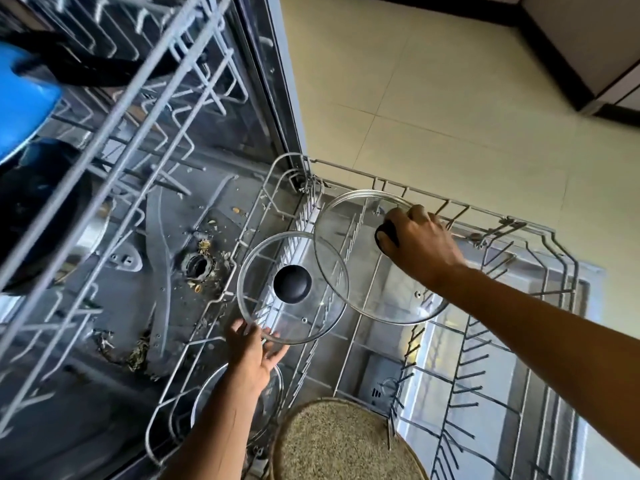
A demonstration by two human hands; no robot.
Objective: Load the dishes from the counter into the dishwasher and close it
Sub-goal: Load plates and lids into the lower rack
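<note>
The right hand's (419, 237) grip is curled round the black knob of the large glass lid (367, 271), held over the far corner of the pulled-out lower rack (485, 216). The left hand's (256, 351) grip pinches the near rim of the small glass lid (273, 306), whose edge overlaps the large one. Under the left forearm a third lid (273, 389) sits in the rack, beside a speckled plate (343, 441). Dark tines (460, 368) crowd the rack's right side. Food scraps (204, 247) litter the tub floor beneath the upper rack (138, 98).

clear glass lids (367, 268) with black knobs (292, 284), blue bowl (24, 98), speckled tan plate (346, 441)
</note>
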